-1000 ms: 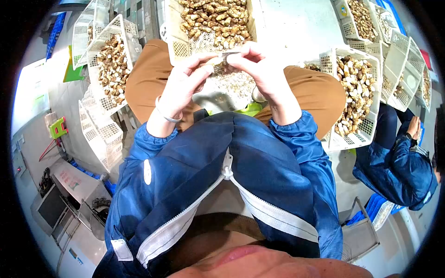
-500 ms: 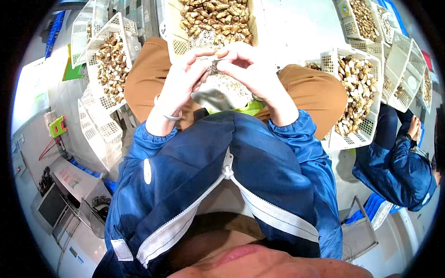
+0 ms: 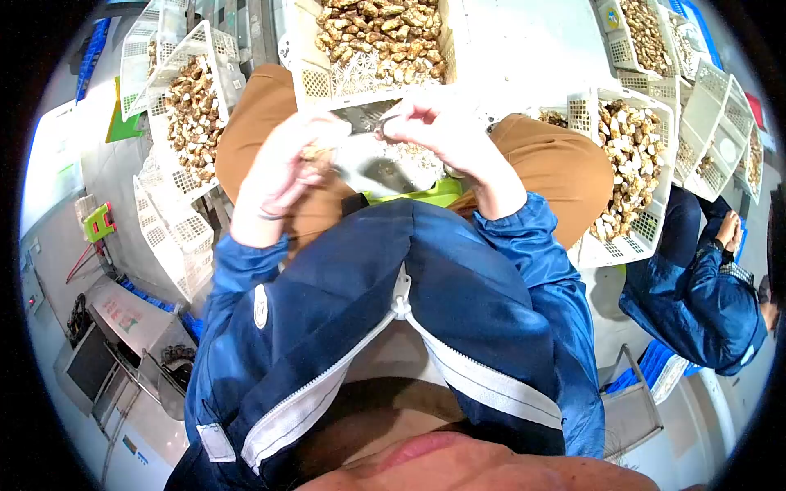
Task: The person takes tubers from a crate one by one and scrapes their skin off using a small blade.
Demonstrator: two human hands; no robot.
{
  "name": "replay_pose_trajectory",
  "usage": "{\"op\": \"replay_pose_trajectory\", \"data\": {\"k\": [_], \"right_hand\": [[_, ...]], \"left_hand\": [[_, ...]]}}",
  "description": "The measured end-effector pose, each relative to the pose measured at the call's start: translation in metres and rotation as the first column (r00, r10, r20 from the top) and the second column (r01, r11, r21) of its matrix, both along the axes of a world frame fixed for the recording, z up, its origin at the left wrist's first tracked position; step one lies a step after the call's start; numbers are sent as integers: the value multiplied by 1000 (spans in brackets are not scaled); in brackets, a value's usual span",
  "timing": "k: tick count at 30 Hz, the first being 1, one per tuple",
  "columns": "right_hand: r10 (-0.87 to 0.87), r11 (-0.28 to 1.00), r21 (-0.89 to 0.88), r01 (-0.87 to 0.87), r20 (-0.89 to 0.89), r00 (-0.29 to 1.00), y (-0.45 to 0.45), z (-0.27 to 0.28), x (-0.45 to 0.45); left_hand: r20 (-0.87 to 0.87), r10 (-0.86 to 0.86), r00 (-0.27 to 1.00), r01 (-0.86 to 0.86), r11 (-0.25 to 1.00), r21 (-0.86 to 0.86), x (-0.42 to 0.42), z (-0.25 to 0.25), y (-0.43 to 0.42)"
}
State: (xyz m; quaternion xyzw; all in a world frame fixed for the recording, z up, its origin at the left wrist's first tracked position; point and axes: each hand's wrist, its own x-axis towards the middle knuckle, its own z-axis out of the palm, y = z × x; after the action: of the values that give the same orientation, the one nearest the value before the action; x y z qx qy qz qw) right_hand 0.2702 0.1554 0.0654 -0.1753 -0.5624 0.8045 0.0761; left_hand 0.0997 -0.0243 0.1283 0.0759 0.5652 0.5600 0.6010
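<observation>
My left hand (image 3: 286, 168), slightly blurred and with a band at its wrist, is closed around a small brown mushroom (image 3: 314, 152). A pale bit shows at its fingertips. To the right, my right hand (image 3: 434, 131) has thumb and fingers pinched on a small dark thing (image 3: 382, 126), too small to make out. The hands are apart, above a pan (image 3: 358, 168) on my lap that holds white trimmings (image 3: 413, 164). Just beyond them stands a white crate (image 3: 315, 86) of brown-and-white mushrooms (image 3: 381, 33), with pale stem pieces at its near end.
Another crate of mushrooms (image 3: 195, 119) stands by my left knee, and one more crate (image 3: 583, 110) by my right. Further stacked crates (image 3: 704, 123) line the right side. A co-worker in a blue jacket (image 3: 704, 295) sits at the far right.
My left hand has moved left and down, away from my right hand; they were together at the fingertips. My right hand has barely moved.
</observation>
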Motion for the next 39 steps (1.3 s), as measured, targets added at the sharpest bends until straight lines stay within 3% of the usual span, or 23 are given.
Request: {"op": "replay_pose_trajectory", "data": {"k": [2, 5, 7, 9, 11, 12, 13, 14, 15, 16, 17, 18, 19, 25, 27, 29, 30, 31, 32, 33, 34, 35, 39], "right_hand": [[15, 980, 193, -48, 173, 985, 0, 2, 1], [-109, 900, 431, 64, 81, 991, 5, -31, 1], [-174, 758, 647, 75, 90, 981, 15, -25, 1], [-140, 810, 587, 5, 186, 972, 23, -17, 4], [-146, 855, 519, 4, 233, 961, 26, -14, 2], [-137, 876, 482, -3, 255, 957, 27, -15, -2], [-145, 872, 490, 8, 242, 959, 26, -20, -7], [-157, 866, 499, 23, 228, 961, 24, -28, -11], [-172, 861, 507, 40, 216, 961, 24, -33, -14], [-158, 857, 515, 7, 250, 955, 28, -31, -17], [-166, 867, 498, 18, 255, 953, 30, -33, -19], [-175, 877, 480, 29, 262, 949, 32, -38, -19], [-185, 887, 461, 41, 271, 945, 34, -41, -18], [-173, 932, 360, 37, 352, 920, 44, -39, -20], [-188, 908, 418, 39, 322, 928, 47, -37, -20], [-250, 894, 432, 119, 262, 932, 44, -36, -20], [-275, 874, 463, 145, 225, 935, 44, -33, -20], [-299, 853, 492, 174, 188, 936, 42, -30, -19], [-343, 802, 555, 221, 125, 931, 40, -29, -18], [-296, 856, 491, 162, 209, 932, 40, -23, -17], [-309, 818, 524, 236, 56, 949, 38, -28, -15], [-310, 778, 545, 313, -99, 945, 34, -32, -14], [-204, 801, 512, 310, -254, 945, 13, -8, -4]], "left_hand": [[-84, 305, 949, -305, 952, 15, -40, -1, -27], [-288, 693, 661, -703, 706, 86, -143, -24, -87], [-366, 807, 463, -884, 448, -130, -200, -37, -117], [-621, 649, 440, -864, 494, -95, -240, -69, -130], [-726, 509, 463, -715, 698, 34, -235, -98, -79], [-771, 347, 534, -613, 787, -71, -212, -99, -29], [-841, 96, 533, -337, 935, -107, -191, -110, 18], [-917, -237, 321, -26, 966, -258, -189, -145, 46], [-832, -419, 363, 108, 906, -409, -168, -159, 81], [-791, -588, 171, 205, 806, -555, -168, -201, 112], [-764, -631, -132, 193, 740, -644, -156, -223, 131], [-856, -450, -254, 288, 810, -511, -169, -287, 138], [-710, -627, -320, 192, 692, -697, -162, -294, 152], [-723, -571, -389, 140, 739, -659, -150, -309, 148], [-826, -443, -348, 212, 822, -529, -150, -301, 144], [-818, -562, 125, 334, 800, -499, -146, -285, 136], [-731, -604, 316, 334, 793, -510, -127, -242, 132], [-690, -543, 479, 408, 833, -373, -120, -228, 121], [-320, -380, 868, 363, 925, -116, -98, -190, 113], [-346, -344, 873, 313, 939, -144, -77, -155, 105], [-299, -407, 863, 393, 913, -109, -67, -126, 96], [-294, -311, 904, 289, 950, -117, -43, -97, 87], [-367, -239, 899, 253, 967, -8, 3, -41, 48]]}}
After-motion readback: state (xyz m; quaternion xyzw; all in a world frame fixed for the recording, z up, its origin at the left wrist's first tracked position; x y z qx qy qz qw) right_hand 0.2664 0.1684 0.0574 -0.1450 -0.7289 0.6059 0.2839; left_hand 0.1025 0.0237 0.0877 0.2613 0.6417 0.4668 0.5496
